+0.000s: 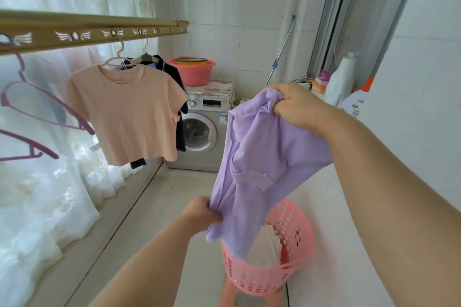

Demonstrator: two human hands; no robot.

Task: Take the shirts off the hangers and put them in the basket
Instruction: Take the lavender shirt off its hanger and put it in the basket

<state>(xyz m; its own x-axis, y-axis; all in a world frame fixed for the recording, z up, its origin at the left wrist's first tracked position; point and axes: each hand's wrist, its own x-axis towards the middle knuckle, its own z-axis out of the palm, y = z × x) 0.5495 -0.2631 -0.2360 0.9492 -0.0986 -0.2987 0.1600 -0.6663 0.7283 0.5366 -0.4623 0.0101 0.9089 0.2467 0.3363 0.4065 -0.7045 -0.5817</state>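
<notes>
**Around the washing machine**

We see a grey washing machine (199, 132). A pink basin (193, 73) sits on top of it, a metal pole (279, 53) leans to its right, white bottles (340, 80) stand further right, and a sheer curtain (37, 194) hangs to its left.

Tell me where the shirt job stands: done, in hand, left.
Done: a white garment lies in the pink basket, and purple hangers hang bare. In hand: the left hand and right hand hold the purple shirt over the basket. Left: the peach shirt and a dark garment behind it are on hangers.

home laundry balcony: washing machine (199, 129), drying rail (94, 30).
</notes>
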